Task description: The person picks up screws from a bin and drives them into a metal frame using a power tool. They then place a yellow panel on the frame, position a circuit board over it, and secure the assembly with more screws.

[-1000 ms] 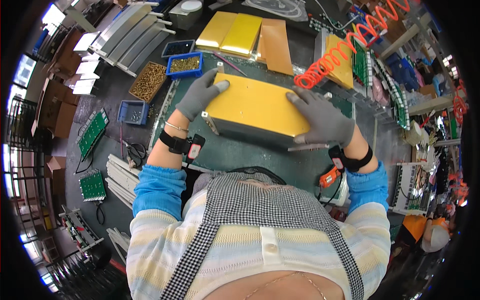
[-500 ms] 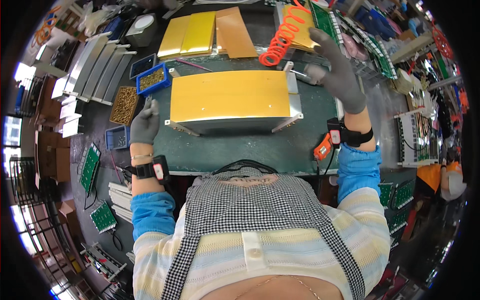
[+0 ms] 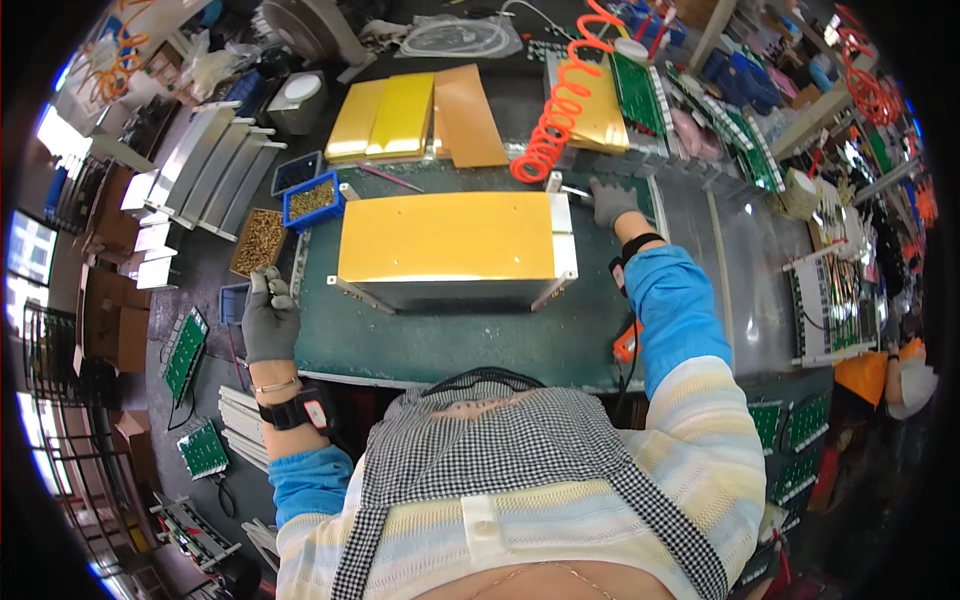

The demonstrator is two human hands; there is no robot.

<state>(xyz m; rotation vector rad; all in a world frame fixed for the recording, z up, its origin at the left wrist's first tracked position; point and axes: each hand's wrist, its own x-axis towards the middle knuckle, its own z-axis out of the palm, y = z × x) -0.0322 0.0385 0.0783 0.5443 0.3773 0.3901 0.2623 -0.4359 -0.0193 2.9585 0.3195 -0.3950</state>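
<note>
A yellow-topped metal case (image 3: pixel 445 237) sits at the centre of the green mat (image 3: pixel 450 345) on the tabletop (image 3: pixel 725 320), its pale corner posts (image 3: pixel 555 290) jutting past the silver sides. Reckoned from the case, the gloved left hand (image 3: pixel 270 325) is between 8 and 9 o'clock, well apart from it. Its fingers (image 3: pixel 266 283) are curled in toward the palm; I cannot tell whether something small is pinched there. They hover close to the near edge of a cardboard box of brass-coloured fasteners (image 3: pixel 258 240), which lies at 9 o'clock, with a small blue bin (image 3: pixel 232 303) just beside the hand.

The gloved right hand (image 3: pixel 613 205) is near 3 o'clock, a little beyond the case's right end and not touching it. Its fingers are partly bent, pointing away from the body, next to a slender shiny metal piece (image 3: pixel 574 190); whether they grip it I cannot tell.

A blue bin of brass screws (image 3: pixel 312 205) is between 9 and 10 o'clock, a purple pencil (image 3: pixel 390 178) between 10 and 11, yellow sheets (image 3: pixel 395 115) at 11, an orange coiled hose (image 3: pixel 555 135) between 1 and 2, and an orange tool (image 3: pixel 626 344) at 4.
</note>
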